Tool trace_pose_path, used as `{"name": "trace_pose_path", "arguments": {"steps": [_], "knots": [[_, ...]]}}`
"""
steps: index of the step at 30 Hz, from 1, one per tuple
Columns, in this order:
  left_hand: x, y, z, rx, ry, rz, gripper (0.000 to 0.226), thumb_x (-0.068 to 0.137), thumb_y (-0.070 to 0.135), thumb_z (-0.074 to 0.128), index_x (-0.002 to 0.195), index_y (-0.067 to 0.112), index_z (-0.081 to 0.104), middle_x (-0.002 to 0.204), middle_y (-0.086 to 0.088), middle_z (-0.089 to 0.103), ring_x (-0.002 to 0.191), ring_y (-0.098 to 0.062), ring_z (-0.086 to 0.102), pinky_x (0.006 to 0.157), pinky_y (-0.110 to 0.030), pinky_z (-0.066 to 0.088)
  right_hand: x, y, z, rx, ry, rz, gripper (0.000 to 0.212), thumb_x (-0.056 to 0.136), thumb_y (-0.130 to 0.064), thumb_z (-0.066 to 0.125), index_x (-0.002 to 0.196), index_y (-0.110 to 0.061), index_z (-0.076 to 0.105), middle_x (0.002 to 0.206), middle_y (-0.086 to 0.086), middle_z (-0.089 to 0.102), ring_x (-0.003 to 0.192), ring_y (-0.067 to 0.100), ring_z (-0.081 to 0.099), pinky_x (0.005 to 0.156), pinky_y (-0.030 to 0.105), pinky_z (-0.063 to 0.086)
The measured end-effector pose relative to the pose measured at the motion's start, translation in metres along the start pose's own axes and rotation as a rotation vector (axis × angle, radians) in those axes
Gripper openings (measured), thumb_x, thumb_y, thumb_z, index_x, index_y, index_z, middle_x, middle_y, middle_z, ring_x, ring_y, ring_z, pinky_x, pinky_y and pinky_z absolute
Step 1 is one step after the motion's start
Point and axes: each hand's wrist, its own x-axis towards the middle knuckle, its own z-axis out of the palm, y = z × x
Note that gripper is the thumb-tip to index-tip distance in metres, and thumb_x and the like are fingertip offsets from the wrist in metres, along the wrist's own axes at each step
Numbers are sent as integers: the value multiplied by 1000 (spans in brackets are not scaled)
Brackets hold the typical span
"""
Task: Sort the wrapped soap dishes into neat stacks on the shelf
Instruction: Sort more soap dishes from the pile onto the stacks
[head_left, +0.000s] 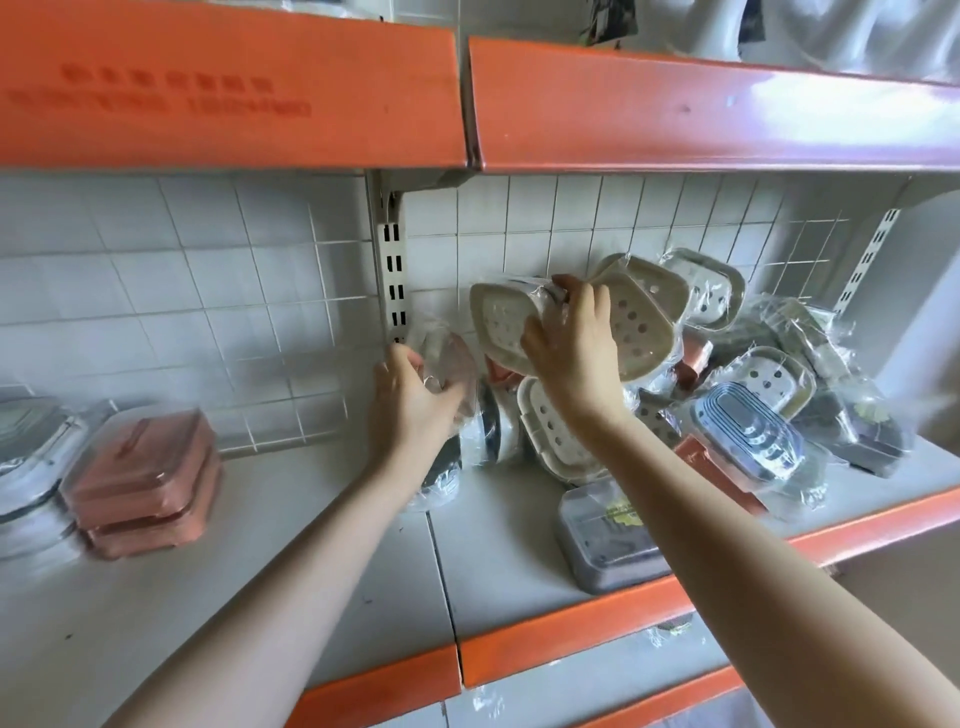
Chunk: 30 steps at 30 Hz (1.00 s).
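Note:
A loose pile of plastic-wrapped soap dishes (748, 374) covers the right half of the white shelf (218, 587). My right hand (574, 338) grips a beige wrapped dish (501, 322) with a white perforated insert, held tilted above the pile beside a second beige dish (641, 322). My left hand (410, 400) holds a pink wrapped dish (457, 358) at the pile's left edge, near the back grid. Two pink dishes (145, 483) sit stacked at the far left, next to a stack of clear-and-grey ones (31, 457).
An orange-edged upper shelf (701, 109) overhangs the work area. A wire grid (234, 322) and a slotted upright (393, 280) back the shelf. A grey dish (608, 535) lies near the orange front lip (597, 629). A blue-lidded dish (748, 431) tops the pile's front.

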Motion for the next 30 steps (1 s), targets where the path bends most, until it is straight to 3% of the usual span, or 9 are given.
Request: {"name": "trace_pose_path", "arguments": {"steps": [3, 5, 9, 13, 18, 21, 26, 30], "knots": [[-14, -12, -15, -117, 69, -20, 37, 75, 22, 68, 101, 15, 43, 104, -6, 53, 90, -24, 51, 69, -27, 33, -16, -4, -3, 72, -52, -101, 57, 87, -36, 54, 133, -6, 43, 125, 9, 42, 112, 19, 49, 87, 27, 42], [-27, -22, -27, -168, 98, -31, 36, 76, 19, 69, 98, 17, 42, 101, -8, 56, 87, -23, 53, 64, -22, 31, -30, -5, -2, 76, -94, -183, 63, 86, -44, 54, 133, -3, 44, 130, 16, 42, 122, 26, 45, 94, 34, 44], [-56, -39, -50, -193, 142, -53, 32, 80, 15, 68, 102, 16, 44, 96, -3, 57, 82, -20, 53, 59, -19, 31, -63, -8, 2, 102, -166, -209, 68, 87, -42, 51, 138, 0, 38, 121, 14, 46, 108, 21, 44, 87, 31, 41], [-82, -59, -70, -219, 178, -121, 28, 83, 12, 65, 105, 13, 48, 91, 5, 54, 82, -14, 50, 63, -19, 33, -97, -4, 8, 73, -262, -345, 63, 82, -17, 59, 138, -2, 36, 115, 13, 47, 104, 29, 47, 93, 34, 40], [-115, -90, -90, -210, 202, -276, 28, 81, 19, 68, 102, 17, 50, 86, 5, 57, 81, -19, 54, 68, -27, 39, -143, 5, 12, 34, -362, -500, 64, 70, -6, 61, 130, -13, 39, 122, 4, 42, 105, 29, 48, 88, 39, 42], [-131, -102, -98, -184, 216, -347, 39, 68, 35, 63, 101, 17, 51, 88, 0, 58, 84, -22, 56, 75, -34, 43, -163, 11, 17, -39, -399, -510, 65, 67, -10, 67, 127, -20, 41, 120, 0, 43, 104, 26, 46, 83, 40, 44], [-136, -111, -105, -105, 229, -405, 23, 84, 18, 63, 104, 14, 52, 100, -7, 62, 96, -27, 58, 81, -34, 42, -173, 13, 22, -95, -459, -460, 71, 64, -16, 77, 125, -23, 43, 117, 1, 52, 102, 22, 43, 77, 39, 49], [-134, -110, -104, 40, 176, -430, 23, 87, 17, 57, 108, 10, 54, 99, -7, 61, 96, -29, 57, 77, -32, 40, -179, 13, 23, -106, -638, -386, 76, 64, -39, 77, 130, -25, 42, 123, 4, 47, 112, 26, 45, 89, 44, 48]]}}
